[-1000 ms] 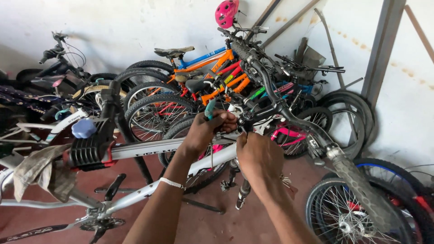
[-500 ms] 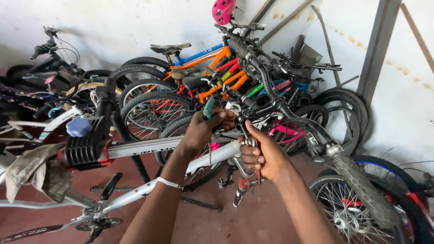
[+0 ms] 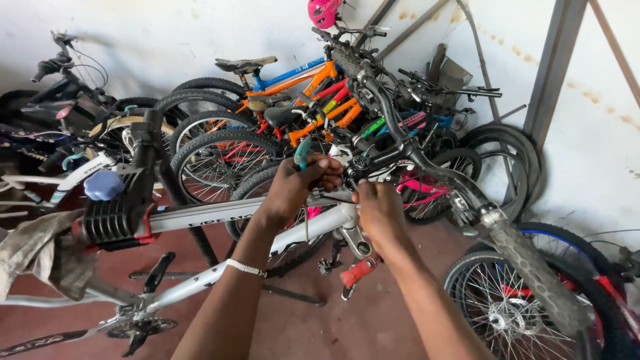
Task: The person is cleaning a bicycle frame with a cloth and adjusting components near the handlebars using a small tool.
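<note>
Our left hand (image 3: 300, 179) is clamped on a teal-handled tool (image 3: 303, 153) at the silver frame's (image 3: 220, 213) head; right hand (image 3: 377, 208) pinches the cable (image 3: 331, 197) beside it. Cable work looks midway, handlebar (image 3: 427, 163) mounted.

Silver-white metal bicycle frame (image 3: 220, 212), teal-handled hand tool (image 3: 302, 153), bright pink rounded helmet (image 3: 324, 11), orange bicycle frame (image 3: 313, 75), dark red floor (image 3: 320, 327).

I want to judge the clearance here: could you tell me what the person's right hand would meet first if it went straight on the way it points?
Probably the black handlebar stem just beyond the right hand; depth is unclear.
</note>
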